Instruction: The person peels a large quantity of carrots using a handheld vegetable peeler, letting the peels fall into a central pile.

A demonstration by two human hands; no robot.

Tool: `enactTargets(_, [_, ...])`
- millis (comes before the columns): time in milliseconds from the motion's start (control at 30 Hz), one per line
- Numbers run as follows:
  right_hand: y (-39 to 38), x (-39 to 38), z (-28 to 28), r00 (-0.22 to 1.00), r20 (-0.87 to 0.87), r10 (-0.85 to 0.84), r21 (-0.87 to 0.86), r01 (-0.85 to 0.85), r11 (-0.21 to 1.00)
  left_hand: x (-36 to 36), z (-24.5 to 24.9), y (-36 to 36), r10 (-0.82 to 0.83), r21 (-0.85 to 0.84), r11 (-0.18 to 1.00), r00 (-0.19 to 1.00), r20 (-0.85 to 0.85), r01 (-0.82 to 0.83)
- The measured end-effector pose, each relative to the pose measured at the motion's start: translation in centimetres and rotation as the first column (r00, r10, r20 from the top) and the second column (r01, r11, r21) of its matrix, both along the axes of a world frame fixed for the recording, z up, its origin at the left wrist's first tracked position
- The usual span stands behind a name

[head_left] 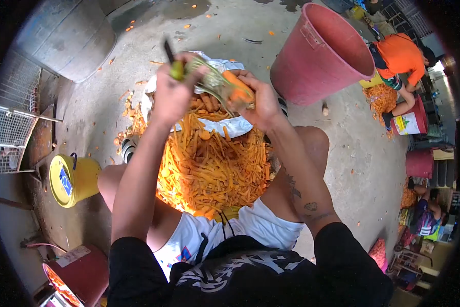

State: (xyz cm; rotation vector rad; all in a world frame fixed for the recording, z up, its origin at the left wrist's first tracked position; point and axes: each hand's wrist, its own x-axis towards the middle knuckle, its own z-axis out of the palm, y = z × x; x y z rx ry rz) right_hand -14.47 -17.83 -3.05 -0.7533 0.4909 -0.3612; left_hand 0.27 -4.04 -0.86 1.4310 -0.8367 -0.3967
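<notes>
My left hand (173,94) is closed around a blurred hand tool (176,70) with a yellow-green part and a dark, narrow end pointing up. In my right hand (263,100) is a carrot (237,86), its orange side facing the left hand. A pale green, smeared shape (209,77) lies between the hands; I cannot make out what it is. Below them a white sack (235,126) holds whole carrots (205,104). A large heap of orange carrot peelings (214,169) fills the space between my legs.
A tall red bin (317,61) stands ahead on the right. To the left are a yellow lidded bucket (84,179), a metal drum (66,41) and a wire mesh rack (12,112). A person in orange (401,59) works at the right beside more peelings. Scraps dot the concrete floor.
</notes>
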Motion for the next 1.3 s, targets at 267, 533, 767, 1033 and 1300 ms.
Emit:
enactTargets(267, [0.0, -0.6, 0.1, 0.965, 0.203, 0.165, 0.037, -0.176, 0.984, 5.6, -2.7, 0.1, 0.220, 0.051, 0.975, 0.961, -0.170, -0.215])
enactTargets(533, [1.5, -0.7, 1.7, 0.979, 0.158, 0.131, 0.008, -0.134, 0.991, 7.1, -2.3, 0.5, 0.164, -0.020, 0.985, 0.963, -0.213, -0.173])
enactTargets(767, [2.4, -0.7, 2.0, 0.997, 0.054, 0.058, -0.028, -0.057, 0.998, 1.3, -0.4, 0.5, 0.035, -0.013, 0.999, 0.999, 0.004, -0.035])
enactTargets(1033, [1.1, -0.6, 1.2, 0.962, 0.180, 0.204, 0.038, -0.214, 0.976, -0.5, 0.3, 0.3, 0.050, -0.103, 0.994, 0.994, 0.096, -0.040])
enactTargets(1300, [1.3, -0.5, 0.9, 0.966, 0.129, 0.224, 0.056, -0.233, 0.971, 3.6, -1.4, 0.9, 0.196, 0.115, 0.977, 0.967, -0.162, -0.179])
